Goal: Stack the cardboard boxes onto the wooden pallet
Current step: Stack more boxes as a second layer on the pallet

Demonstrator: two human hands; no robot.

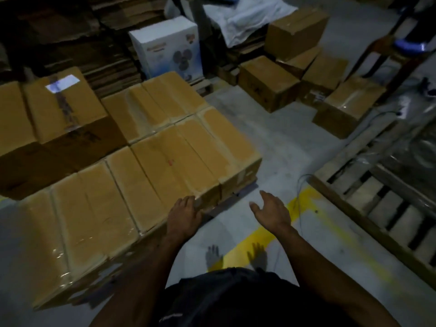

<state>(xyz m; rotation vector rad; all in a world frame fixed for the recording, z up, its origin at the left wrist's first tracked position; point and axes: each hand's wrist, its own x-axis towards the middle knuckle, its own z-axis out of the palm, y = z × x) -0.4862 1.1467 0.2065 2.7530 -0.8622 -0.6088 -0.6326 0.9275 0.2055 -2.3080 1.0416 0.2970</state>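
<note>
A flat layer of several taped cardboard boxes [165, 161] fills the left and middle of the view, hiding what they rest on. A larger box [66, 109] with a white label sits on top at the left. My left hand [185, 213] rests with straight fingers on the near corner of the closest box in the layer. My right hand [271, 210] hovers open above the grey floor, right of that corner, holding nothing. Loose cardboard boxes [266, 82] lie on the floor at the back right.
A bare wooden pallet [377, 204] lies at the right, beside a yellow floor line [254, 244]. A white fan carton [167, 48] stands at the back before stacks of flattened cardboard [70, 31]. A thin cable [299, 199] trails over the floor.
</note>
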